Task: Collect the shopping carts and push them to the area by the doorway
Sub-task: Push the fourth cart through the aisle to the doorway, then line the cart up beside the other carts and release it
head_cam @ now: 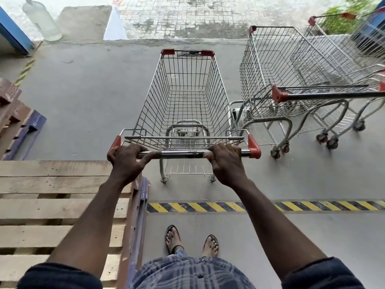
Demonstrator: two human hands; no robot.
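Note:
An empty wire shopping cart [187, 97] with red corner caps stands straight ahead of me on the grey concrete floor. My left hand [127, 161] grips the left part of its chrome handle bar [183, 153]. My right hand [226, 161] grips the right part of the same bar. To the right stands a row of nested carts [291, 80], angled away from mine, with a dark handle bar [333, 94] nearest me. Their wheels rest on the floor close to my cart's right rear corner.
Stacked wooden pallets [52, 205] lie at my left, touching distance from my left arm. More pallets [12, 113] sit further left. A yellow-black hazard stripe [208, 207] crosses the floor under my arms. Ahead, a concrete step edge [177, 40] meets paved ground; a blue frame [14, 34] is far left.

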